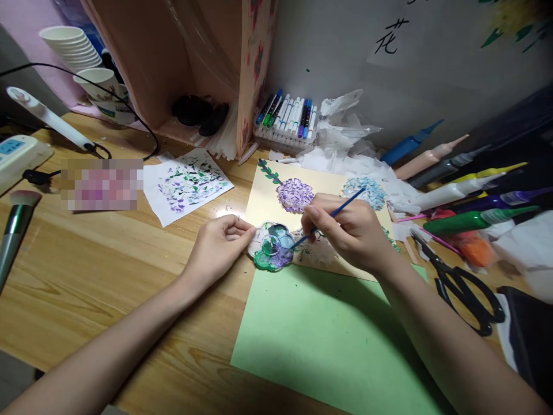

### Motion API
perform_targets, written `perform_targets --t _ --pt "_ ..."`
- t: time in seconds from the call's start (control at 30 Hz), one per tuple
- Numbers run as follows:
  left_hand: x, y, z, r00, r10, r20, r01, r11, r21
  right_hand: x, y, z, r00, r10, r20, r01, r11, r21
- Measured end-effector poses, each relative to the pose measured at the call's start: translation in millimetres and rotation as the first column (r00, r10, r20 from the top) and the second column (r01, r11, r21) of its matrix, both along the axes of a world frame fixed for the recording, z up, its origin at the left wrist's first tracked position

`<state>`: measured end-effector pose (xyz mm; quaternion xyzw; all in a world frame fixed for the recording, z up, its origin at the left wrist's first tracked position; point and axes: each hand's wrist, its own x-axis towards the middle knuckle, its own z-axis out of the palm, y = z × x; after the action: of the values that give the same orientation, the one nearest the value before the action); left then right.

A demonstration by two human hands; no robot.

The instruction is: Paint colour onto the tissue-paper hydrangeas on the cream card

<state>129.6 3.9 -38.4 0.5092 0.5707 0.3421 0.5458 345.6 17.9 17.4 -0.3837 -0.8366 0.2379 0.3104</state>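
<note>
My left hand [224, 239] pinches the left edge of a small flower-shaped paint palette [273, 248] smeared with green, purple and pale paint. In my right hand [345, 227] is a thin blue paintbrush [345, 203], its tip down at the purple well of the palette. Beneath the palette and my right hand lies a cream sheet [330, 173] with a purple painted flower [295, 195] and a light blue one [365, 192]. A third, whitish flower is partly covered by my right hand. A green sheet [311, 334] lies below, on the near side.
A paint-dabbed white paper [192, 184] lies left of the cream sheet. Black scissors [462, 279] and several paint bottles [484, 218] are on the right. Behind stand a marker box [287, 118] and crumpled tissues [349, 153]. Paper cups [101, 92] and a makeup brush [17, 222] are at left.
</note>
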Motion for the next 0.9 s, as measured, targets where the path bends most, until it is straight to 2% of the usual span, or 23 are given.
perform_targets --t 0.07,0.13,0.23,0.33,0.43,0.5,0.6,0.77,0.9 --pt "0 1 -0.4 1.0 0.004 -0.001 -0.004 1.0 0.001 0 -1 -0.4 1.0 -0.012 0.007 0.012 1.0 0.013" --pt "0 1 -0.3 1.0 0.003 -0.002 -0.003 1.0 0.002 -1 -2 -0.8 0.999 0.036 0.026 -0.036 0.999 -0.012" --pt "-1 2 0.7 1.0 0.005 -0.009 -0.005 1.0 0.005 1 -2 1.0 0.998 0.031 -0.059 -0.034 0.998 -0.052" --pt "-1 1 1.9 1.0 0.011 -0.016 -0.011 1.0 -0.005 14 2 8.9 0.947 -0.167 -0.274 0.159 0.986 -0.049" --pt "-1 1 2.4 1.0 0.01 -0.006 -0.01 1.0 -0.016 36 11 21.8 0.85 -0.341 -0.401 0.374 0.928 0.003" --pt "0 2 2.7 1.0 0.007 -0.006 -0.007 1.0 -0.013 52 17 29.4 0.868 -0.381 -0.318 0.406 0.914 0.013" --pt "1 3 3.6 1.0 0.007 -0.016 -0.007 1.0 -0.018 68 22 33.5 0.923 -0.372 -0.094 0.37 0.928 -0.041" --pt "1 3 5.4 0.999 -0.008 -0.041 0.007 1.0 -0.024 68 24 27.3 0.939 -0.337 0.064 0.343 0.929 -0.14" --pt "1 4 5.7 0.998 -0.01 -0.059 0.009 1.0 -0.015 67 24 28.1 0.923 -0.344 0.17 0.375 0.903 -0.208"
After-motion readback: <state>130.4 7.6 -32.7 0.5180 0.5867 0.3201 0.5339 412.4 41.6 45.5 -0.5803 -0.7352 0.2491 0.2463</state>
